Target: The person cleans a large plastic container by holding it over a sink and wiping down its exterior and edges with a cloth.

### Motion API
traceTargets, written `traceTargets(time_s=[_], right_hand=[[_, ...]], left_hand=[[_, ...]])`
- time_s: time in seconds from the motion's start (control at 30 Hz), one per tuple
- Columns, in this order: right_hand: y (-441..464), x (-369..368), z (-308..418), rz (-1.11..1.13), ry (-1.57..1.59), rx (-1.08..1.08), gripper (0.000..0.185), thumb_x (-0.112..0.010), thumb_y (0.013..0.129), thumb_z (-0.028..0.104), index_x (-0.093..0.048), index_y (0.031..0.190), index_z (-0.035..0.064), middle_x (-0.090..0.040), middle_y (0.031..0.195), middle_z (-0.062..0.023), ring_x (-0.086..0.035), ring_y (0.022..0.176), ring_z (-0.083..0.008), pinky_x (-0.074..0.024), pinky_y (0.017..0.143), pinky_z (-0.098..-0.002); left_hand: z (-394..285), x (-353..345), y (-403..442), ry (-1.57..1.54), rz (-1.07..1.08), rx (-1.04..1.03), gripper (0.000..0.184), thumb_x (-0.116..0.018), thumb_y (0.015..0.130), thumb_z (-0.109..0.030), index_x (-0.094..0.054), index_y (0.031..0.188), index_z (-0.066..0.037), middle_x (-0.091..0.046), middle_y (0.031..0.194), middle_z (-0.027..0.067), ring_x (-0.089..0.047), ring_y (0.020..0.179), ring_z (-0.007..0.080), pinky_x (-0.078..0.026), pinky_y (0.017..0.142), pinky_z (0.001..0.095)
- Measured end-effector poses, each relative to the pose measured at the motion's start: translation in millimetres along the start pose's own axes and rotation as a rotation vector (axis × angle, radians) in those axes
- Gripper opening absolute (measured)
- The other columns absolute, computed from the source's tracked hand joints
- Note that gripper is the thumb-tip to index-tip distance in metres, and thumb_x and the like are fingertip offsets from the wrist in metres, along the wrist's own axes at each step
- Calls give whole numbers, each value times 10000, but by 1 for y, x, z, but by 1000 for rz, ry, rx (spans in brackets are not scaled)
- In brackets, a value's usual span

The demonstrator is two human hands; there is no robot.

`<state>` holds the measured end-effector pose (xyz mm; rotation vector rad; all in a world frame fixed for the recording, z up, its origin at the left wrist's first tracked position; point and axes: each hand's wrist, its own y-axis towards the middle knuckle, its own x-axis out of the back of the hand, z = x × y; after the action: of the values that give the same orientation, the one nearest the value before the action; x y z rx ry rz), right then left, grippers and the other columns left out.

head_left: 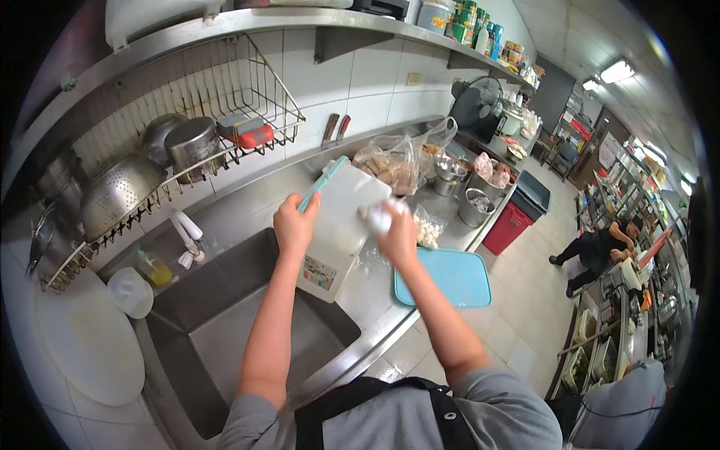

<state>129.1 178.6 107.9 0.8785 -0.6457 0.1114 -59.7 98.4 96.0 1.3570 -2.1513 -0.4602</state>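
My left hand (298, 217) is closed on the blue-edged rim of a translucent plastic container (337, 225), which is tilted over the right edge of the sink (247, 322). My right hand (396, 231) is closed on a white, blurred cloth-like wad (379, 217) at the container's right side. A light blue lid (452, 278) lies on the counter edge, right of my right hand. Just behind that hand is a bag of small white pieces (428, 227).
A wire rack (247, 97) with pots and a colander (120, 196) hangs over the faucet (187, 238). Plastic bags (390, 165) and metal pots (475, 207) stand farther along the counter. A red bin (508, 229) is beyond it. Another person (596, 251) is at the right.
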Motion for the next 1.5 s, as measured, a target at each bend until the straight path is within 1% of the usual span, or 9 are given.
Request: traceTargets(time_s=[0.33,0.47,0.6,0.73,0.87,1.23,1.33,1.4,1.5], right_hand=[[60,-13,-24,395,70,270,265,-784,754,223,-739,993,121,-617,1103,-195,-610,1004,-380,-479,897,-435],[64,-30,-10,235,-48,265,289,-703,748,84,-727,1032,130,-662,1011,-206,-649,970,-380,-518,819,-455],[106,-40,-39,256,-80,45,314,-683,766,135,-726,1077,159,-667,985,-224,-667,914,-366,-534,794,-464],[46,-34,22,151,-28,403,346,-698,736,156,-731,1081,163,-651,1025,-228,-650,948,-393,-531,793,-464],[109,-50,-24,238,-129,16,388,-745,786,338,-711,1125,154,-684,978,-209,-664,934,-381,-527,810,-466],[150,-61,-50,296,218,-238,395,-690,792,244,-695,1156,91,-716,1003,-188,-690,965,-313,-524,835,-411],[156,-71,-40,472,484,1,370,-704,812,286,-708,1121,82,-714,1005,-198,-692,959,-296,-525,829,-379],[116,-80,2,213,13,410,412,-747,796,378,-714,1102,104,-708,993,-208,-685,968,-354,-529,833,-421],[112,-81,15,200,-25,182,429,-765,772,404,-720,1094,123,-678,1085,-217,-645,1043,-369,-515,860,-454]], left_hand=[[3,-2,2,-25,-2,16,540,-716,851,-421,-447,628,-10,-503,540,184,-461,478,346,-386,500,441],[-7,8,-6,-44,16,55,558,-705,856,-444,-441,625,-10,-505,538,186,-488,485,354,-379,494,447],[-9,5,-9,-29,-43,53,562,-703,859,-448,-441,622,-10,-509,542,190,-494,478,359,-378,488,449],[-3,-8,1,50,-130,1,559,-708,859,-438,-440,615,-12,-510,535,179,-472,450,334,-378,476,432],[-1,1,-9,-102,-27,11,511,-718,865,-380,-445,634,-16,-521,533,149,-486,443,270,-379,467,401],[-5,28,-27,-351,177,108,365,-693,907,-275,-491,713,-41,-543,560,25,-532,439,118,-421,424,304],[-13,32,-34,-414,211,128,326,-680,918,-265,-536,743,-30,-554,567,21,-557,435,123,-431,416,297],[-16,31,-38,-467,255,186,309,-674,923,-263,-562,766,-22,-556,566,18,-571,437,127,-430,418,295],[-10,22,-40,-331,131,44,322,-670,925,-274,-557,764,-19,-546,540,38,-584,431,154,-430,422,313]])
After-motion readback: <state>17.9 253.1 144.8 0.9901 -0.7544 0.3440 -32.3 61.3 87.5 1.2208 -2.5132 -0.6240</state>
